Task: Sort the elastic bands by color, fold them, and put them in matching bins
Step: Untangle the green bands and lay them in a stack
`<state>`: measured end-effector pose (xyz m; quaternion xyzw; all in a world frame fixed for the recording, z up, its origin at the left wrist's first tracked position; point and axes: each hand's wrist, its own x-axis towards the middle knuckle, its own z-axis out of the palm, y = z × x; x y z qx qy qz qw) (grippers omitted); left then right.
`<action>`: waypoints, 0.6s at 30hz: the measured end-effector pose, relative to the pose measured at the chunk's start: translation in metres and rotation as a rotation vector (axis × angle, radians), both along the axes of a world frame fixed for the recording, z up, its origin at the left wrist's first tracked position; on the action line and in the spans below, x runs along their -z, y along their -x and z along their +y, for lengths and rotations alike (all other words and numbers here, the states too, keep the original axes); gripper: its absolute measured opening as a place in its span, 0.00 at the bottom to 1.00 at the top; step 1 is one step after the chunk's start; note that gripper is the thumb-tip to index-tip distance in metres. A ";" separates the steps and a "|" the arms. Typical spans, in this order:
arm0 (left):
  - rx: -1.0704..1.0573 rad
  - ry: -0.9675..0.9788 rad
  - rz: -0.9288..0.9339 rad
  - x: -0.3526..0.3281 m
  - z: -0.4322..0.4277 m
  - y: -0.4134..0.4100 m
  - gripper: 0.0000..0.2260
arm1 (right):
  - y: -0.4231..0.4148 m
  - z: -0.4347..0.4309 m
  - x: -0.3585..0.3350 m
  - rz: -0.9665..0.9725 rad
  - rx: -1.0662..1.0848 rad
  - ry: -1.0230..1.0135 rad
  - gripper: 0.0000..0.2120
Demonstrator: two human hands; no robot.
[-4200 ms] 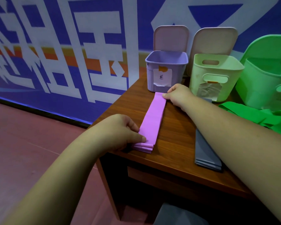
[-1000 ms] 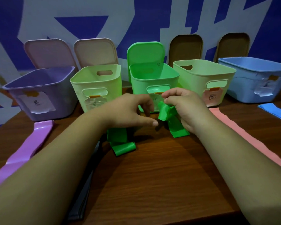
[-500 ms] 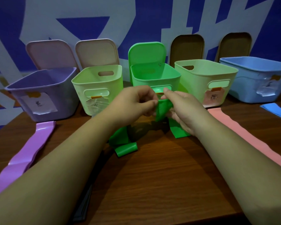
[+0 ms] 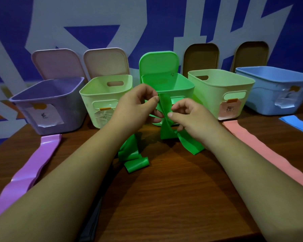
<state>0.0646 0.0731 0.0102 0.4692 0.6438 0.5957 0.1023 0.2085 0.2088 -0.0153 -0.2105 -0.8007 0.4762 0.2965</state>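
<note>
The green band (image 4: 165, 131) is held up above the wooden surface (image 4: 164, 198), directly in front of the green bin (image 4: 182, 85), whose lid is stood open behind it. The band's upper part is pinched by the left grip (image 4: 136, 105) between thumb and forefinger. A fold slightly lower is pinched the same way by the right grip (image 4: 191, 117), with its remaining fingers curled. The two grips are kept close together, and the band is twisted between them. Its loose ends are draped down to the surface: one is gathered in loops beneath the left forearm, the other is laid flat beneath the right wrist.

Five open bins are lined up along the back of the surface. From the left, a purple bin (image 4: 47, 105), a pale green bin (image 4: 103, 95), the green bin, a second pale green bin (image 4: 222, 88) with a pink label, and a blue bin (image 4: 273, 91) are seen. A purple band (image 4: 33, 165) is stretched out lengthwise in front of the purple bin. A pink band (image 4: 269, 154) is stretched out in front of the pink-labelled bin, and a blue band (image 4: 294, 124) is laid before the blue bin, partly cut off by the frame edge. A grey band (image 4: 93, 222) is largely hidden under the left forearm near the front edge.
</note>
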 end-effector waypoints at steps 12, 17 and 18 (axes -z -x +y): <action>-0.045 0.034 0.033 0.001 -0.001 0.012 0.05 | -0.009 -0.002 -0.008 0.029 -0.045 0.085 0.09; 0.001 -0.036 0.044 -0.009 -0.005 0.011 0.04 | -0.014 -0.001 -0.015 0.224 -0.096 0.243 0.05; 0.030 -0.045 0.033 -0.013 -0.008 0.011 0.06 | -0.015 -0.003 -0.017 0.243 -0.112 0.269 0.06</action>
